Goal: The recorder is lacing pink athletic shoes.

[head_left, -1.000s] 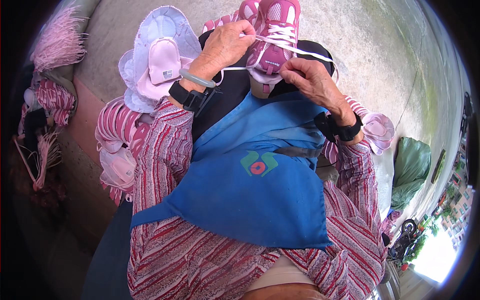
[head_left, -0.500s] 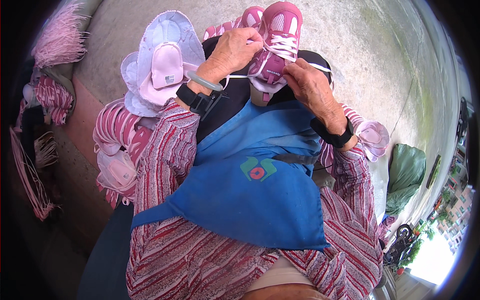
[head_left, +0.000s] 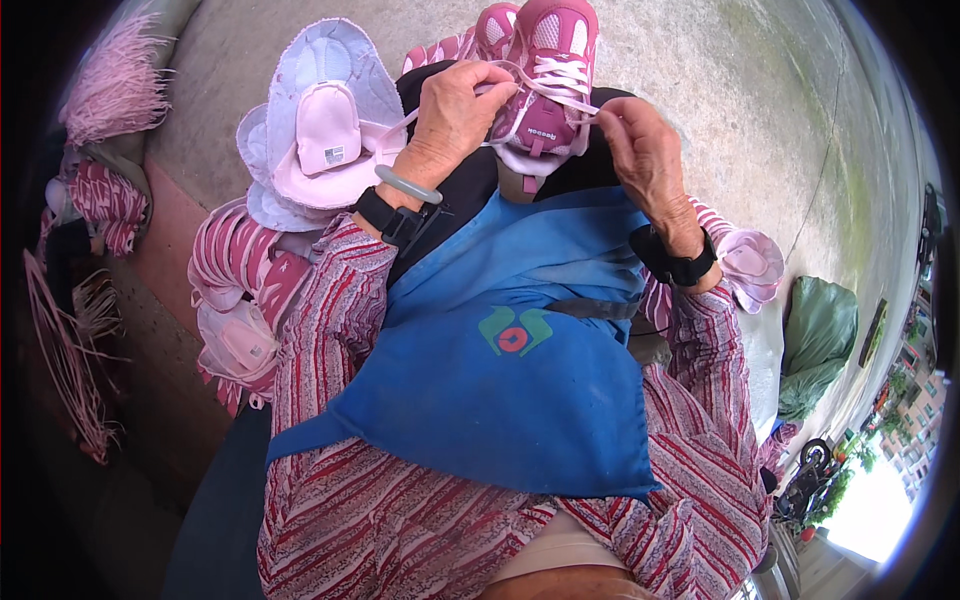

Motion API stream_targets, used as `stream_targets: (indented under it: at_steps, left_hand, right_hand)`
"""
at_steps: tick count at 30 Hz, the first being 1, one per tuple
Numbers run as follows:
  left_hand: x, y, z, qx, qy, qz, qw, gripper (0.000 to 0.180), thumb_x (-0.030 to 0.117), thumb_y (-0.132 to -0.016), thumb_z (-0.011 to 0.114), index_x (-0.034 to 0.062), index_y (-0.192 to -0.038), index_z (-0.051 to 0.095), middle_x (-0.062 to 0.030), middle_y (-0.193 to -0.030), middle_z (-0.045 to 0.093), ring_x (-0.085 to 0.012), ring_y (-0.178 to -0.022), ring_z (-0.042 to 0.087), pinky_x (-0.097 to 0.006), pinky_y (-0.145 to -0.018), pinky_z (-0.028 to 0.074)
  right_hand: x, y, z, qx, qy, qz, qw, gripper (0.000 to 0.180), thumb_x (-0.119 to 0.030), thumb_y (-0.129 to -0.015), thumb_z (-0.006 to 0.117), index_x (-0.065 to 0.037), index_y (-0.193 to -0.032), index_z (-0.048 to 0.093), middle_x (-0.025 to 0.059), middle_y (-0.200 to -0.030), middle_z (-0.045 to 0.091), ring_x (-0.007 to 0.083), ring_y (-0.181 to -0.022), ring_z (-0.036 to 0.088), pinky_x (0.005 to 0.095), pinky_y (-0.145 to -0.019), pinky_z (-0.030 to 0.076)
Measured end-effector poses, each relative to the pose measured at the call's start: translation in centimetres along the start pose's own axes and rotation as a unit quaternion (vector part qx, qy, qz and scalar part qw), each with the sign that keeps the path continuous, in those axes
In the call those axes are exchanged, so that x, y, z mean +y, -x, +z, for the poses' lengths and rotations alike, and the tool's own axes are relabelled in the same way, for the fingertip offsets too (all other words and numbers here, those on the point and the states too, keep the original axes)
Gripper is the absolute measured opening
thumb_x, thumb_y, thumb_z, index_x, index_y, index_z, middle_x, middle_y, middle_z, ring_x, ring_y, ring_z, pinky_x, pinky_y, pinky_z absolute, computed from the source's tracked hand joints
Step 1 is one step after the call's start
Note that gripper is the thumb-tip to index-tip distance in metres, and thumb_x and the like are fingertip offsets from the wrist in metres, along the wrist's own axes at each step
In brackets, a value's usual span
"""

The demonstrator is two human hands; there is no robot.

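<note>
A dark pink and white sneaker upper (head_left: 533, 128) lies across my lap, its toe pointing away from me. White laces (head_left: 562, 78) cross its front. At the left of the shoe, my left hand (head_left: 452, 118) pinches a strand of lace between thumb and fingers. My right hand (head_left: 645, 150) is off the shoe's right side, thumb and fingertips closed on another lace strand that stretches over from the eyelets. Part of the loose lace near my left hand is hidden by the fingers.
Stacked pale uppers (head_left: 325, 120) with pink tongues sit left of my left hand. Below them are bundled striped pink uppers (head_left: 240, 250); another pale pink one (head_left: 750, 262) is at right. Pink lace bunches (head_left: 118, 85) hang far left. A green bag (head_left: 818, 335) stands right.
My right hand has moved right and slightly up, away from the shoe, drawing out its lace strand. My left hand has shifted slightly left, and the lace between the hands now spans the shoe.
</note>
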State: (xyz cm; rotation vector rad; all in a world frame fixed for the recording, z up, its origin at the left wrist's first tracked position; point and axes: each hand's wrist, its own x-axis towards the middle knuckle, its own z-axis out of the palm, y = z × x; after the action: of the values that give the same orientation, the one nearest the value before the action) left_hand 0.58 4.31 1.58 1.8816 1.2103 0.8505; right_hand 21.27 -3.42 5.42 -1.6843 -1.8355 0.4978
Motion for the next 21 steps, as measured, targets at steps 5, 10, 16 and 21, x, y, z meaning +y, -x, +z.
stream_targets:
  at_steps: [5, 10, 16, 21]
  left_hand:
    - [0.6, 1.9, 0.2, 0.032, -0.152, 0.168, 0.974, 0.025, 0.017, -0.081, 0.063, -0.0001, -0.099, 0.061, -0.0142, -0.097, 0.062, -0.0311, -0.088, 0.059, -0.036, -0.077, 0.048]
    - [0.6, 1.5, 0.8, -0.002, -0.251, 0.194, 0.948, 0.028, 0.011, -0.081, 0.058, -0.0033, -0.105, 0.054, -0.0184, -0.096, 0.058, -0.0327, -0.085, 0.058, -0.037, -0.077, 0.048]
    - [-0.1, 0.6, 0.7, -0.022, -0.199, 0.19, 0.961, 0.015, 0.002, -0.08, 0.052, -0.0009, -0.095, 0.053, -0.0177, -0.088, 0.058, -0.0342, -0.079, 0.06, -0.037, -0.069, 0.05]
    - [0.0, 1.0, 0.3, -0.042, -0.223, 0.194, 0.954, 0.02, -0.001, -0.082, 0.051, 0.0026, -0.101, 0.054, -0.0171, -0.086, 0.058, -0.034, -0.078, 0.061, -0.037, -0.069, 0.051]
  right_hand:
    - [1.5, 1.0, -0.1, 0.021, -0.006, -0.028, 0.999, 0.012, -0.013, -0.085, 0.058, -0.005, -0.093, 0.059, 0.0116, -0.083, 0.057, 0.0317, -0.071, 0.058, 0.0368, -0.062, 0.048]
    - [1.6, 1.8, 0.5, -0.023, 0.047, -0.082, 0.995, 0.014, -0.014, -0.084, 0.058, -0.006, -0.096, 0.06, 0.0104, -0.083, 0.055, 0.0294, -0.073, 0.059, 0.036, -0.061, 0.048]
    - [2.4, 0.7, 0.7, 0.006, 0.011, -0.066, 0.998, 0.012, -0.011, -0.083, 0.055, -0.004, -0.093, 0.058, 0.0124, -0.08, 0.055, 0.0297, -0.073, 0.059, 0.0362, -0.062, 0.048]
    - [1.5, 0.7, 0.0, -0.08, -0.154, 0.19, 0.966, 0.017, -0.007, -0.082, 0.048, -0.002, -0.093, 0.06, 0.0163, -0.081, 0.06, 0.0304, -0.076, 0.06, 0.0352, -0.07, 0.048]
